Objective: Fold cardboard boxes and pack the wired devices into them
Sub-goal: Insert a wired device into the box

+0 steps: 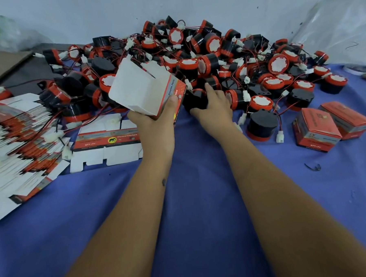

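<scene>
My left hand point(153, 120) grips a folded-up red and white cardboard box point(145, 88), held tilted above the blue cloth with its white flaps facing me. My right hand point(213, 106) reaches into the near edge of a big pile of wired devices point(205, 52), round black bodies with red rims, red-black wires and white plugs. Its fingers curl round one black device point(196, 100) at the pile's front. A flat unfolded box blank point(106, 142) lies left of my left wrist.
A fanned stack of flat box blanks point(19, 142) covers the left side. Two closed red boxes point(330, 126) stand at the right. A lone device point(262, 123) sits by them. The blue cloth point(202, 201) spreads toward me; a clear plastic bag point(337, 24) is at far right.
</scene>
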`<state>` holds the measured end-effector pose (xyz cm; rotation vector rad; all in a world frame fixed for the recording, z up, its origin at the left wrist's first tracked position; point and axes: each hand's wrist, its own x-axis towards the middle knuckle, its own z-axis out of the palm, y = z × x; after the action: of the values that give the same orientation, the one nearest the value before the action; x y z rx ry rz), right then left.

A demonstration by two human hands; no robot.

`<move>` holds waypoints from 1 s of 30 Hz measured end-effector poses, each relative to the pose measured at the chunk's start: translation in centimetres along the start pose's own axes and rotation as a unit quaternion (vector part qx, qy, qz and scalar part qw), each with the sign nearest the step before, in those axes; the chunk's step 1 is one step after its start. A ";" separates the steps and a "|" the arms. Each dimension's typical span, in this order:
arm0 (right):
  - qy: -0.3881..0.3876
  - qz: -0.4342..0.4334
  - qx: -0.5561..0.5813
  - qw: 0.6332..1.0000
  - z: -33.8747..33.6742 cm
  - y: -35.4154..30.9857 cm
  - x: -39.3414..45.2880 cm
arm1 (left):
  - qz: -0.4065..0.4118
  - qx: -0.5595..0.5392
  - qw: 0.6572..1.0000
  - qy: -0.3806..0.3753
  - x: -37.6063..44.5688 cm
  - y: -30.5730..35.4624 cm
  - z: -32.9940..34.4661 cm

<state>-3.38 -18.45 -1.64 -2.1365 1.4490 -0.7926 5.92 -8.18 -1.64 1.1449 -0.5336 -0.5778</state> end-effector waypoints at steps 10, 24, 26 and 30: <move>0.122 -0.015 0.038 0.992 -1.0 -0.3 -4.9 | -0.060 -0.079 0.995 -0.012 0.1 0.4 -0.5; -0.104 -0.110 0.228 0.962 -2.1 -1.3 -7.9 | -0.088 -0.117 0.988 -0.054 -0.6 0.9 -0.5; -0.104 -0.110 0.211 0.966 -2.0 -1.2 -7.8 | -0.109 -0.153 0.981 -0.050 -0.2 1.1 -0.7; 0.043 -0.057 0.284 0.956 -1.7 -1.6 -7.5 | -0.105 -0.157 0.981 -0.034 0.0 1.0 -1.0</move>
<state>-5.58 -10.89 -0.93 -1.7627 0.9773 -1.1897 6.72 -7.21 -1.01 0.8867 -0.3653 -0.8557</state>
